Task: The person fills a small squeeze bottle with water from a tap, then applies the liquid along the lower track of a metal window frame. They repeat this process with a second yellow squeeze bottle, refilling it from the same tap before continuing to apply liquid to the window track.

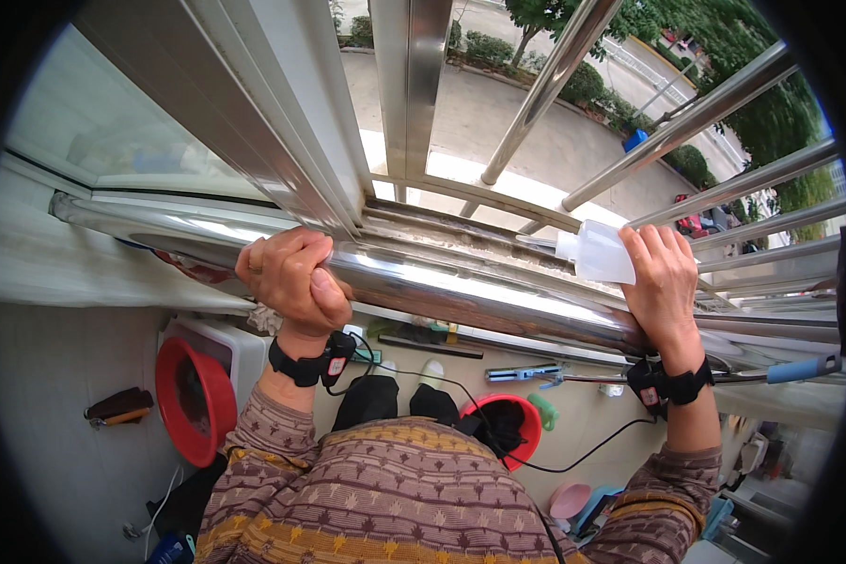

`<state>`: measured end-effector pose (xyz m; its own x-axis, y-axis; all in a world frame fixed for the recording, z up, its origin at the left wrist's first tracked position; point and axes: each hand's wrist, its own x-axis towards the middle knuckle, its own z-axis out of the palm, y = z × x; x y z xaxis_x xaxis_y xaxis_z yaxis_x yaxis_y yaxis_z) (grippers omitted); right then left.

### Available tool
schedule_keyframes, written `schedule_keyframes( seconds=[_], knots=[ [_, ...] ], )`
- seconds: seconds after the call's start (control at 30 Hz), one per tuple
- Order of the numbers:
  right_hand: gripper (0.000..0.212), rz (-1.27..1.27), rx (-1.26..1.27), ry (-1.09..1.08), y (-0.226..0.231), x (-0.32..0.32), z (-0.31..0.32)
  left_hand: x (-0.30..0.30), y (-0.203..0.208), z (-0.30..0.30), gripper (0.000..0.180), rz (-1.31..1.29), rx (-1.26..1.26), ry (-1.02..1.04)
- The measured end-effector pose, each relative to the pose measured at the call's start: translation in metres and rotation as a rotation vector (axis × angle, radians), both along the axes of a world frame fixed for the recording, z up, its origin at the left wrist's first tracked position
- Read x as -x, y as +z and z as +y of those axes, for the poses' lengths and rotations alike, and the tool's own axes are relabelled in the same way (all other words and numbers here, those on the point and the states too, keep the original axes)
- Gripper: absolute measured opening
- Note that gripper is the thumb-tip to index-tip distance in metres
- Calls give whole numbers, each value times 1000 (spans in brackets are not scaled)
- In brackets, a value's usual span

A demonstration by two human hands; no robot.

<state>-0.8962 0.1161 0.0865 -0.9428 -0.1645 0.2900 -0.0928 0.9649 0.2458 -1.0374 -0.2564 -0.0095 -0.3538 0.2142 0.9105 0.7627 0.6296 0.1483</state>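
Note:
My right hand (661, 273) is wrapped round a translucent white plastic bottle (603, 252). The bottle lies tipped sideways, its narrow neck pointing left above the dirty window track (479, 246). The right wrist is against a thick shiny metal rail (461, 289) that crosses in front of me. Further left, my left hand (294, 280) is closed in a fist over the same rail; its curled fingers hide whatever may be inside. Beside that fist rises the white window frame (282, 113). Both wrists wear black straps with small devices and cables.
Metal bars (559, 85) stand beyond the track, with a paved yard below. On the floor are a red bucket (526, 418) holding something dark and a blue mop head (524, 373). A red basin (218, 404) is at the left, and a pink bowl (570, 500) at the lower right.

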Motion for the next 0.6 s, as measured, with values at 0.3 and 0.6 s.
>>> schedule_keyframes(
  seconds=[0.3,0.6],
  knots=[
    [50,14,-22,-38,2,-3,-1,3,-2,-2,22,4,7,-11],
    [63,166,89,-152,-5,-15,3,-17,78,6,15,-509,278,-194]
  ],
)
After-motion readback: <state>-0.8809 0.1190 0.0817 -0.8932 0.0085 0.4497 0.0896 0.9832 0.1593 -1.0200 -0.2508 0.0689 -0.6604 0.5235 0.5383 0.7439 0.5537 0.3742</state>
